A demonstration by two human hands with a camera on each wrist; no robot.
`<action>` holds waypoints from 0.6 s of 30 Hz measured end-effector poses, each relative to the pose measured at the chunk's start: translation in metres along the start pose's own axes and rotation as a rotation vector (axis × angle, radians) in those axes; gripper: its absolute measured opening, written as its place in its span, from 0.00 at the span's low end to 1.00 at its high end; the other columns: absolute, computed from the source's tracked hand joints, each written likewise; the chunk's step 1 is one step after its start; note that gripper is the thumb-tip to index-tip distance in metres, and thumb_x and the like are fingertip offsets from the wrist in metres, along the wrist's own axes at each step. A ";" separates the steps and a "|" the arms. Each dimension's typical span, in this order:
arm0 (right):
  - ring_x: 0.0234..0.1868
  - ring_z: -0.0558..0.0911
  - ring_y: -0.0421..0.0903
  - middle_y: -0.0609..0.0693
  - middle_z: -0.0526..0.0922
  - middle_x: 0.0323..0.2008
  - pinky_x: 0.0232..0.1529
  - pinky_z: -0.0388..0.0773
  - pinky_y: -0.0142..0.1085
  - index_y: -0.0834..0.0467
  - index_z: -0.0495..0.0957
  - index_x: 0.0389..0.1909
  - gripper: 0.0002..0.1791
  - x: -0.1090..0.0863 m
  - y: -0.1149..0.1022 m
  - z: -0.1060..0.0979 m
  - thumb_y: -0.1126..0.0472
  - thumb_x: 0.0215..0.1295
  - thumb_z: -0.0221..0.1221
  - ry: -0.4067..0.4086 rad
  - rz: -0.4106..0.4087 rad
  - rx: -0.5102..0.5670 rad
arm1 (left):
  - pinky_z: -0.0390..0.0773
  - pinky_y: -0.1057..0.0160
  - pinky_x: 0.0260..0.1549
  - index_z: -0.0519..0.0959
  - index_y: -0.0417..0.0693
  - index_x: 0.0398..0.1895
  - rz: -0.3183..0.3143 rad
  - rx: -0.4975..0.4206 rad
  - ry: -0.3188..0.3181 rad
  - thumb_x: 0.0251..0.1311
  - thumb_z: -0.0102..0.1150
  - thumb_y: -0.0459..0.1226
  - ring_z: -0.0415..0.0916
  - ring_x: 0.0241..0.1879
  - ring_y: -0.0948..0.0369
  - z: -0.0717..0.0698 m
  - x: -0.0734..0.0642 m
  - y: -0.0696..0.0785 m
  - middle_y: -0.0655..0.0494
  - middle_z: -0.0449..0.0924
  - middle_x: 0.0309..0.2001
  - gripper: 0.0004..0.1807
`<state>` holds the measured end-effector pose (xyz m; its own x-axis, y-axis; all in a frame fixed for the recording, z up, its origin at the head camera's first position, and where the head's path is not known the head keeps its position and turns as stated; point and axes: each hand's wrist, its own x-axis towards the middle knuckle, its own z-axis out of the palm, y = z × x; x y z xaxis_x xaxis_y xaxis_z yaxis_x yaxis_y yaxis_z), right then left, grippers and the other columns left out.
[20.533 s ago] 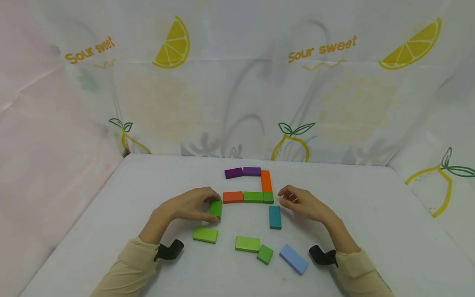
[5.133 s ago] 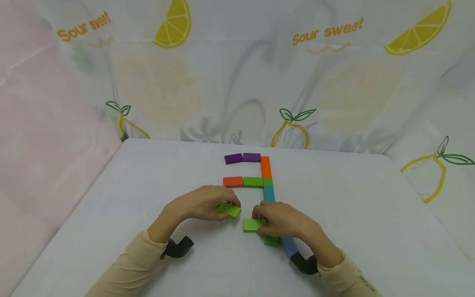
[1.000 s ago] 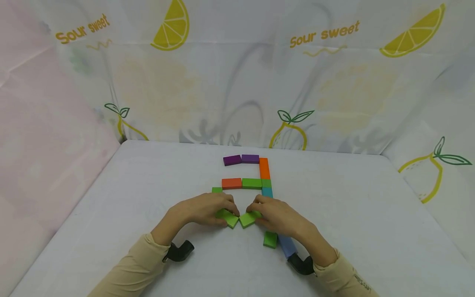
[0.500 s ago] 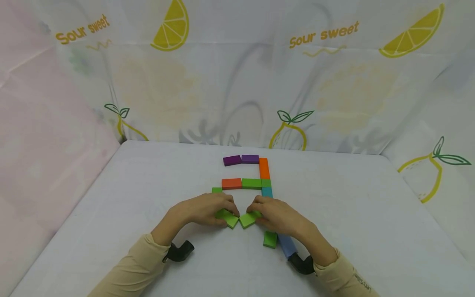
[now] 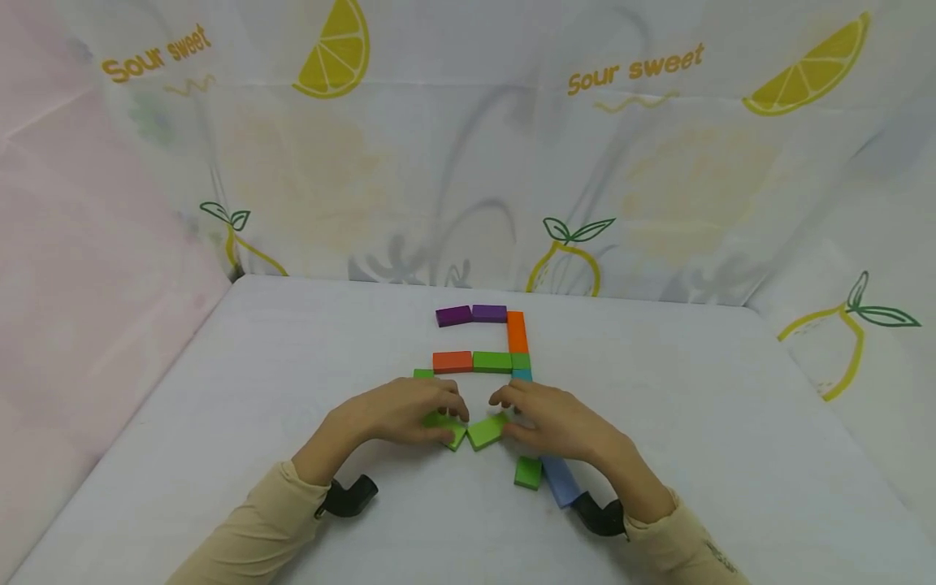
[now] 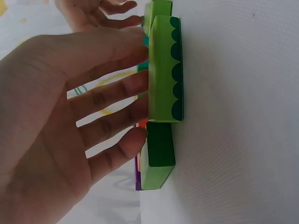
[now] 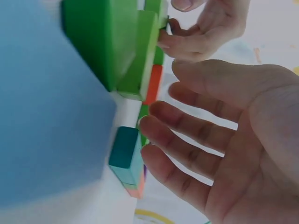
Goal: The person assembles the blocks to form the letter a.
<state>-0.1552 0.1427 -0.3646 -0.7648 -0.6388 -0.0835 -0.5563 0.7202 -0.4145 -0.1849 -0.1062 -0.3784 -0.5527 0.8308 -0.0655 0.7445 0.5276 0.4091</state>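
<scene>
Two light green blocks lie angled on the white table with their near corners meeting, the left block (image 5: 458,439) and the right block (image 5: 485,432). My left hand (image 5: 395,413) rests on the left one, fingers loosely extended against its top; the left wrist view shows this block's scalloped dark green side (image 6: 176,70). My right hand (image 5: 563,418) hovers beside the right one, its fingers spread and holding nothing in the right wrist view. A green block (image 5: 423,374) is partly hidden behind my left hand, and a teal block (image 5: 522,375) behind my right.
Beyond the hands, purple blocks (image 5: 489,314), an orange block (image 5: 517,332), a red-orange block (image 5: 452,361) and a green block (image 5: 492,361) form connected lines. Nearer lie a small green block (image 5: 528,472) and a light blue block (image 5: 559,481), close to the black right wrist camera (image 5: 601,516).
Over the last second my right fingers have loosened and lifted off the right light green block, and my left grip has eased. Earlier, the scattered blocks were gathered closer to the lines.
</scene>
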 end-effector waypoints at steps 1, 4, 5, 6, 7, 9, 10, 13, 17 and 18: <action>0.42 0.79 0.40 0.44 0.78 0.46 0.44 0.77 0.35 0.52 0.75 0.51 0.15 -0.001 0.000 -0.001 0.56 0.64 0.59 -0.002 0.001 -0.006 | 0.76 0.66 0.42 0.81 0.57 0.46 -0.005 0.004 0.007 0.59 0.61 0.43 0.74 0.41 0.66 0.000 0.000 0.000 0.63 0.78 0.40 0.12; 0.39 0.77 0.37 0.42 0.78 0.41 0.42 0.77 0.33 0.52 0.77 0.47 0.12 -0.005 -0.002 -0.004 0.54 0.64 0.59 -0.035 0.023 -0.008 | 0.77 0.67 0.42 0.80 0.58 0.46 -0.012 0.018 0.034 0.59 0.60 0.44 0.75 0.42 0.66 0.000 0.001 0.002 0.64 0.78 0.41 0.12; 0.38 0.77 0.36 0.40 0.78 0.39 0.40 0.76 0.32 0.51 0.77 0.45 0.11 -0.006 -0.003 -0.005 0.54 0.64 0.59 -0.053 0.033 -0.005 | 0.77 0.67 0.42 0.80 0.58 0.46 -0.008 0.022 0.047 0.60 0.59 0.44 0.75 0.42 0.66 0.001 0.002 0.003 0.64 0.78 0.41 0.12; 0.37 0.76 0.36 0.40 0.78 0.37 0.39 0.76 0.31 0.51 0.77 0.44 0.10 -0.008 -0.004 -0.006 0.54 0.63 0.59 -0.073 0.043 -0.002 | 0.77 0.67 0.42 0.80 0.57 0.46 0.000 0.031 0.063 0.60 0.59 0.44 0.75 0.42 0.65 0.002 0.003 0.003 0.64 0.79 0.41 0.12; 0.35 0.76 0.36 0.39 0.77 0.35 0.38 0.75 0.31 0.51 0.77 0.43 0.10 -0.010 -0.004 -0.007 0.53 0.63 0.60 -0.093 0.051 0.002 | 0.77 0.67 0.42 0.80 0.57 0.47 0.007 0.039 0.080 0.60 0.59 0.44 0.76 0.42 0.65 0.003 0.005 0.004 0.63 0.79 0.41 0.12; 0.34 0.75 0.37 0.38 0.76 0.33 0.36 0.74 0.31 0.51 0.77 0.42 0.11 -0.014 -0.005 -0.008 0.52 0.61 0.61 -0.135 0.072 0.013 | 0.77 0.66 0.43 0.80 0.56 0.48 0.022 0.063 0.114 0.60 0.59 0.45 0.76 0.42 0.65 0.006 0.007 0.007 0.63 0.80 0.41 0.14; 0.33 0.75 0.38 0.38 0.76 0.33 0.36 0.74 0.31 0.51 0.77 0.41 0.12 -0.016 -0.006 -0.009 0.51 0.60 0.62 -0.154 0.076 0.015 | 0.77 0.66 0.43 0.80 0.55 0.49 0.027 0.075 0.128 0.60 0.60 0.46 0.76 0.42 0.65 0.008 0.009 0.008 0.62 0.80 0.41 0.15; 0.33 0.75 0.38 0.40 0.76 0.32 0.36 0.74 0.31 0.51 0.77 0.41 0.15 -0.021 -0.006 -0.010 0.49 0.57 0.64 -0.202 0.072 0.010 | 0.76 0.65 0.45 0.79 0.54 0.52 0.029 0.100 0.144 0.59 0.60 0.49 0.76 0.42 0.65 0.012 0.012 0.011 0.62 0.81 0.40 0.19; 0.32 0.72 0.35 0.38 0.75 0.31 0.35 0.72 0.32 0.50 0.76 0.38 0.17 -0.026 -0.005 -0.011 0.45 0.53 0.66 -0.245 0.085 -0.015 | 0.75 0.65 0.45 0.76 0.56 0.57 0.026 0.124 0.131 0.59 0.60 0.50 0.75 0.42 0.66 0.017 0.015 0.014 0.63 0.80 0.39 0.23; 0.31 0.71 0.34 0.38 0.74 0.31 0.35 0.71 0.32 0.50 0.76 0.37 0.18 -0.027 -0.004 -0.011 0.44 0.52 0.67 -0.250 0.092 -0.021 | 0.75 0.65 0.44 0.76 0.57 0.57 0.027 0.134 0.126 0.58 0.60 0.51 0.74 0.42 0.66 0.018 0.015 0.014 0.64 0.80 0.39 0.24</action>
<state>-0.1355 0.1599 -0.3507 -0.7098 -0.6157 -0.3420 -0.4969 0.7819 -0.3764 -0.1762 -0.0828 -0.3896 -0.5680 0.8207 0.0615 0.7984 0.5313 0.2834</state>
